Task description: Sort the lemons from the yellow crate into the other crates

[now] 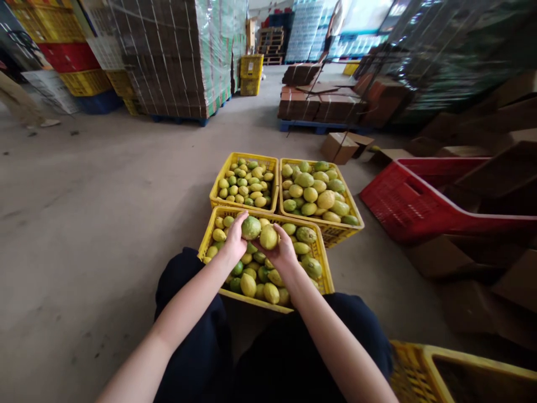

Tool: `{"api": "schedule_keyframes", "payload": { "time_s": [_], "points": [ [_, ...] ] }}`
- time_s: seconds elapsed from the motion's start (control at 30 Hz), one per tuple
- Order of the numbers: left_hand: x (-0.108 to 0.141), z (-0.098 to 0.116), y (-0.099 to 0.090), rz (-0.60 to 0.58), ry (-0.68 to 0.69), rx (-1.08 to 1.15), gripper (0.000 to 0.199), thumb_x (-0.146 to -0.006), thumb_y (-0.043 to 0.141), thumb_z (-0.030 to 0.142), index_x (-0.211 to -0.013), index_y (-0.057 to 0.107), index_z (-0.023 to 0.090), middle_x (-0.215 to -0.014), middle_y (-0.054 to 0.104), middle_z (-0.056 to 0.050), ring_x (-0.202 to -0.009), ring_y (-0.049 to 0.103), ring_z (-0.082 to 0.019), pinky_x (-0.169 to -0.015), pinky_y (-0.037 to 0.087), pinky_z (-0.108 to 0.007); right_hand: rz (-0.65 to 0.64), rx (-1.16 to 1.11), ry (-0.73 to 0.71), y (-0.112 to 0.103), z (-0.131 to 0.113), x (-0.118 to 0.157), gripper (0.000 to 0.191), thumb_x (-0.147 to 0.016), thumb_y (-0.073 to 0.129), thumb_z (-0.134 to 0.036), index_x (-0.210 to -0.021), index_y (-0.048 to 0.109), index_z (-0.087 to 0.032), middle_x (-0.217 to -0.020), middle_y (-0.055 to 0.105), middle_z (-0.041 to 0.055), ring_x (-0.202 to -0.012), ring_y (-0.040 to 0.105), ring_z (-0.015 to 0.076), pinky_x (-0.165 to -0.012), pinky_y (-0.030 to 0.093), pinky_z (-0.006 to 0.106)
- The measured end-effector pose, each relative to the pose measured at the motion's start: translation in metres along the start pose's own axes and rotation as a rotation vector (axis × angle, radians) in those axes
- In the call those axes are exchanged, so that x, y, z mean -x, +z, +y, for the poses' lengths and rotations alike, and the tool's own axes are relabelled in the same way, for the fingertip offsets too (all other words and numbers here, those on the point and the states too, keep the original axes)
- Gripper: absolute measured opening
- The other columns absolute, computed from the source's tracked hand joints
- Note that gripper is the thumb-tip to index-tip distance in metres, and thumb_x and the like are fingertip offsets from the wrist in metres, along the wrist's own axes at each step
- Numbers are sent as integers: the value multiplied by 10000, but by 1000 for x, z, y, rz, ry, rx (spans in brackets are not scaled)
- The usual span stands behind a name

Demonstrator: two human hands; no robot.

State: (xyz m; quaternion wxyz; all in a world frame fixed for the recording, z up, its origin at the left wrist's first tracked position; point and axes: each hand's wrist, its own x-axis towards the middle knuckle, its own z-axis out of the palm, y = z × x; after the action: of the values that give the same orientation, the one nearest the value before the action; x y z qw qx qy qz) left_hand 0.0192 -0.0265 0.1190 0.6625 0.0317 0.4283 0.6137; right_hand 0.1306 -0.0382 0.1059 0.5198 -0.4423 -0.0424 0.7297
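My left hand (237,239) is closed round a large greenish lemon (251,228). Beside it, my right hand (285,249) grips a yellower lemon (269,237). Both fruits are held close together above the near yellow crate (268,305), which is full of mixed green and yellow lemons (248,285). Behind it on the left stands a yellow crate (218,199) of smaller lemons (243,190). To its right, another yellow crate (352,219) holds bigger lemons (326,200). Parts of the fingers are hidden behind the fruit.
A red crate (386,215) with cardboard in it stands to the right, near loose cardboard boxes (339,148). A yellow crate (413,372) sits at bottom right. Wrapped pallet stacks (168,61) and stacked crates (75,56) are behind. A person's legs (20,103) show at far left.
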Motion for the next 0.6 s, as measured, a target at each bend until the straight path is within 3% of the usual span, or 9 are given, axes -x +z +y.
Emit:
{"api": "schedule_keyframes", "payload": {
  "time_s": [0.13, 0.27, 0.43, 0.6],
  "points": [
    [6, 9, 4, -38, -37, 36, 163, -857, 639, 215, -1004, 699, 250, -950, 742, -42, -1018, 704, -224, -931, 576, -363, -72, 35, -28, 4, -11, 5, 122, -882, 595, -293, -956, 649, -213, -748, 744, 26, -646, 724, 216, -553, 632, 352],
    [12, 20, 7, -24, -89, 134, 129, -888, 617, 297, -987, 670, 233, -828, 718, -48, -875, 716, -226, -882, 599, -387, -50, 18, 6, 11, -23, 17, 165, -934, 566, -336, -903, 652, -198, -674, 724, 34, -560, 696, 179, -481, 590, 262],
    [14, 18, 9, -134, -226, 292, 290, -988, 439, 361, -1136, 651, 228, -903, 735, -77, -851, 726, -237, -809, 620, -411, -15, -8, 43, 16, -25, 24, 213, -968, 526, -357, -898, 654, -201, -634, 708, 10, -498, 657, 154, -425, 550, 230],
    [19, 13, 9, -122, -184, 366, 332, -995, 411, 361, -1107, 681, 203, -878, 736, -76, -830, 721, -220, -834, 606, -380, -28, -72, 10, 14, -20, 21, 247, -953, 524, -407, -893, 670, -216, -693, 727, 1, -542, 658, 155, -418, 539, 236]
  ]
}}
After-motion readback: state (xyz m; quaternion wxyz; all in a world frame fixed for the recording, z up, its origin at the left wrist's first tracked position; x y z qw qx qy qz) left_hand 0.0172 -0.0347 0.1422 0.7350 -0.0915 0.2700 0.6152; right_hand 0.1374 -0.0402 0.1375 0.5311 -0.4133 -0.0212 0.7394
